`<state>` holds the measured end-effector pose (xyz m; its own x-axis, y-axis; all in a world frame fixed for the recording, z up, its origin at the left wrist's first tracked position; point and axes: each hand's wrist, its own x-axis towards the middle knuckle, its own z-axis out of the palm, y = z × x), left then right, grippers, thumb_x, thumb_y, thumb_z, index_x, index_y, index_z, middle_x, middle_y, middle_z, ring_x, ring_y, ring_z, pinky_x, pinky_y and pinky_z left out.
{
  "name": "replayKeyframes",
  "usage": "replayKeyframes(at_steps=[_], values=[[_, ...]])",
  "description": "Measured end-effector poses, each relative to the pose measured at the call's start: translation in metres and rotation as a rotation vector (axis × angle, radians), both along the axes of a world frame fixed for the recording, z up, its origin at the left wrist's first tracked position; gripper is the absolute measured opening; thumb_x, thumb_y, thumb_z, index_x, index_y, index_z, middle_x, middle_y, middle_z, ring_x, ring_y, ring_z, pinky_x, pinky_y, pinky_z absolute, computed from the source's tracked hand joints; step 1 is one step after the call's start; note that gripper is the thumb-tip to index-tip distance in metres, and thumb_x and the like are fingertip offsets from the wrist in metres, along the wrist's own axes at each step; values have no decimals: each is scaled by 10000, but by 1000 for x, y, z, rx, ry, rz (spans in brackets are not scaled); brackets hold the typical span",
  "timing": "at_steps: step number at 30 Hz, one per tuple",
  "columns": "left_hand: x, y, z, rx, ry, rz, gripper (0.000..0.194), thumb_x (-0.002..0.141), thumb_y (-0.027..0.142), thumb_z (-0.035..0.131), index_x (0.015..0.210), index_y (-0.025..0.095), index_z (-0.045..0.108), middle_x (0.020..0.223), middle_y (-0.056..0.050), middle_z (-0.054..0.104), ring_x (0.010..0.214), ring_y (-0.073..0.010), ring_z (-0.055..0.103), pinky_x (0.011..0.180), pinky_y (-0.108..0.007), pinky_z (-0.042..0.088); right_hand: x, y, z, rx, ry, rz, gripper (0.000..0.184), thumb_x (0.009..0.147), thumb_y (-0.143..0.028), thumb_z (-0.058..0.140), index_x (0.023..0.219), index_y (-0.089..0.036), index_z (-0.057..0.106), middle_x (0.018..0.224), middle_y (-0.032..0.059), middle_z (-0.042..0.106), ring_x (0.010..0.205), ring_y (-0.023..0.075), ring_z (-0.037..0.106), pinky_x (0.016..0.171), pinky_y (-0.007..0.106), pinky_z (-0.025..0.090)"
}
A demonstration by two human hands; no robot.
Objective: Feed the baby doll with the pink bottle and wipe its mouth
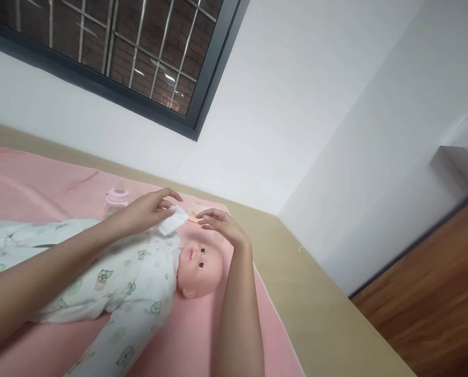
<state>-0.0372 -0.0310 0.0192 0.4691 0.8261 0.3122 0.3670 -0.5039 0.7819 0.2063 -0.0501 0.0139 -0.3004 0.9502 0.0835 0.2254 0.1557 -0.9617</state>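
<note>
A doll [201,267] lies on its back on a pink sheet [187,335], its head to the right, dressed in a white suit with green animal prints [140,272]. Above its shoulder, my left hand [157,207] is closed on a white tissue [171,221], pinched between thumb and fingers. My right hand [224,226] is just beyond the doll's head, its bent fingertips on the edge of a small tissue packet [195,209] with a peach-coloured part. The fingers partly cover that packet. A pink-topped baby bottle [117,199] stands upright behind my left forearm, its lower part hidden.
The sheet covers part of a tan padded surface [281,272] that runs along a white wall [257,157]. A dark-framed window with bars [140,47] is above. Brown wooden floor [434,293] shows at the lower right.
</note>
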Motion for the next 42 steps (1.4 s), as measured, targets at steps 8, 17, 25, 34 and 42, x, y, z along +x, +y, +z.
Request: replayKeyframes(at_steps=[8,17,25,34,42], values=[[7,-1,-6,0,-76,-86,404,789,404,496,1134,193,486,975,-60,649,770,-187,592,594,-249,420,-38,-13,25,101,-361,-35,242,755,-396,633,759,-154,651,776,28,648,778,132,586,782,282,441],[7,-6,-4,-87,-12,-97,565,661,410,647,1149,194,463,627,53,526,560,-164,519,512,-236,353,-48,-15,29,197,-397,-131,169,760,-302,607,677,-155,618,705,5,636,700,113,569,698,250,407],[7,-4,-2,58,81,-12,542,653,467,651,1104,192,529,529,74,399,512,-157,440,495,-234,283,-61,-24,32,155,-317,-144,332,634,-306,729,914,-190,595,730,-28,602,700,106,577,676,241,436],[-1,4,-3,-111,-33,-79,646,636,468,690,1170,202,442,917,-52,666,819,-232,643,630,-279,471,-34,-4,20,136,-316,-349,258,614,-188,680,846,-199,567,536,-96,466,517,73,475,539,211,362],[-28,2,23,-86,-102,50,577,703,502,654,1175,220,479,983,-78,686,915,-261,641,525,-244,437,33,28,-45,-190,-211,-501,262,603,-167,725,803,-177,556,542,-48,541,524,93,526,560,239,418]])
